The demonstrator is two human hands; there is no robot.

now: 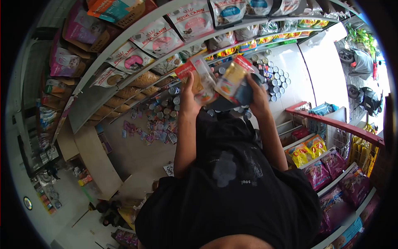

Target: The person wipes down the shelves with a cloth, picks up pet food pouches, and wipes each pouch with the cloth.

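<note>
A flat red, white and tan packet (200,81) and a flat gold-and-red packet (233,79) are held up side by side above a black-clad lap. The left hand (189,101) pinches the first at its outer side, thumb upright along the edge; the right hand (259,99) grips the second likewise, its other fingers largely hidden. The step in hand appears to be handling or comparing the pair; the next move would call for a steady grip on each and a clear path between them. Beyond, silver-topped round cans (278,79) crowd the pale floor, small pink and purple packets (157,132) lie scattered at left, and white printed pet-food bags (157,36) line a curving shelf.
</note>
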